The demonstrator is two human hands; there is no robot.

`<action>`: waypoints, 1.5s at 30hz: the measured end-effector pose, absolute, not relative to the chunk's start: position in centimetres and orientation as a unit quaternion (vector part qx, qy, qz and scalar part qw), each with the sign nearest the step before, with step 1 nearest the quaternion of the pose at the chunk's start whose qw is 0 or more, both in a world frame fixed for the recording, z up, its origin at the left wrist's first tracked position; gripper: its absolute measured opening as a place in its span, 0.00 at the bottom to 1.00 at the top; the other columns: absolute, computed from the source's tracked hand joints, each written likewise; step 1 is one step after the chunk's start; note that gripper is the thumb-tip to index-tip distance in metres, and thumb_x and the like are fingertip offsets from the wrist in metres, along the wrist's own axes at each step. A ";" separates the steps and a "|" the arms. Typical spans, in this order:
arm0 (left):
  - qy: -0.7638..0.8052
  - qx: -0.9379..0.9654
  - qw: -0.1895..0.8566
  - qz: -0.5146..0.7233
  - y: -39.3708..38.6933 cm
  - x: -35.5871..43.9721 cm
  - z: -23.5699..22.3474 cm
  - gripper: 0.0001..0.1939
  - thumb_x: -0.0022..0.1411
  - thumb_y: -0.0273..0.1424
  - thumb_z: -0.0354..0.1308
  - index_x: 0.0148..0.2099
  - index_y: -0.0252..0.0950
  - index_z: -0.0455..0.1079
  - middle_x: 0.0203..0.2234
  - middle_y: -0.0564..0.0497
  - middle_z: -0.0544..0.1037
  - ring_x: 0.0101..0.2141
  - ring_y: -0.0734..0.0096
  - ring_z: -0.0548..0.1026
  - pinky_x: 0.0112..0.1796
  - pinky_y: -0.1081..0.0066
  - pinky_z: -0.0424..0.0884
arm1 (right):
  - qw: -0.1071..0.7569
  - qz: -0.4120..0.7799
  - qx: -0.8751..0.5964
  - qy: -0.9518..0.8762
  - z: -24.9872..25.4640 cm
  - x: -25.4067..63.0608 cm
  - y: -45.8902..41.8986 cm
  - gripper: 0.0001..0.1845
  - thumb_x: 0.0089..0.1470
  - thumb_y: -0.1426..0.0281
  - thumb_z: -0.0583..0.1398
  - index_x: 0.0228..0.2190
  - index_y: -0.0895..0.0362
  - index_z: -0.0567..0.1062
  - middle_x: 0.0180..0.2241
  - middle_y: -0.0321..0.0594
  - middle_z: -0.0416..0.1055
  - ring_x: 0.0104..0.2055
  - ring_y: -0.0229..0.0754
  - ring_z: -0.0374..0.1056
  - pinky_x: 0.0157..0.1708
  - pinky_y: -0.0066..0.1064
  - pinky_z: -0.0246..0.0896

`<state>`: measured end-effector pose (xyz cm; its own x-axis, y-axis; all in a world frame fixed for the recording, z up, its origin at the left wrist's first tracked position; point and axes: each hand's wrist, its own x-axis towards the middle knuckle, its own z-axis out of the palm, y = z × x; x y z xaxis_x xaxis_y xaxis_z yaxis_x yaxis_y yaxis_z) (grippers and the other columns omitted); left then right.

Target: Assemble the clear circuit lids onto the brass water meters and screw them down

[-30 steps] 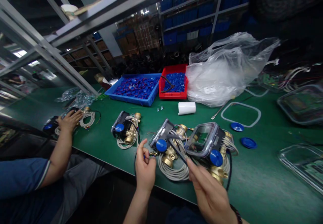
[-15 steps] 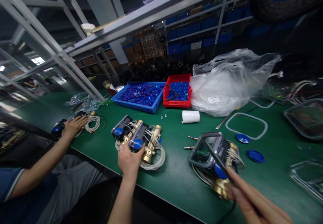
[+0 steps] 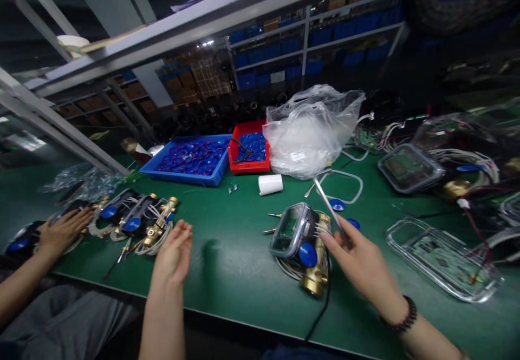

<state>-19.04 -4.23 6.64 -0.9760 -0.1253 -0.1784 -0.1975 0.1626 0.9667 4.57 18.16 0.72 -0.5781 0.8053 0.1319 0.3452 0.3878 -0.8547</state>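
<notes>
My left hand is raised over the near table edge, fingers loosely stretched and holding nothing. Just left of it, two brass-bodied meters with blue caps and coiled pale cables stand side by side. My right hand is closed round a slim grey metal tool, whose far end points up and left; its exact kind I cannot make out. Beneath and left of that hand lies another meter, with a clear-lidded box, a blue cap and a brass pipe body.
A co-worker's hand rests on meters at the left. Behind are a blue tray of blue caps, a red bin, a white roll and a plastic bag. Circuit boards in clear cases lie right.
The two meters by my left hand have moved left beside the co-worker's, and my left hand has let go. My right hand has lifted the tool off the single meter. The view has turned right.
</notes>
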 end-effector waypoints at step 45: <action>0.789 0.345 -0.066 0.504 0.5 -7.8 1.9 0.09 0.56 0.26 0.57 0.36 0.43 0.77 0.46 0.45 0.74 0.49 0.55 0.69 0.49 0.54 0.66 | 0.306 0.583 -0.270 -0.703 -0.7 6.1 13.3 0.24 0.59 0.61 0.55 0.54 0.58 0.65 0.48 0.49 0.71 0.47 0.43 0.71 0.47 0.32 0.67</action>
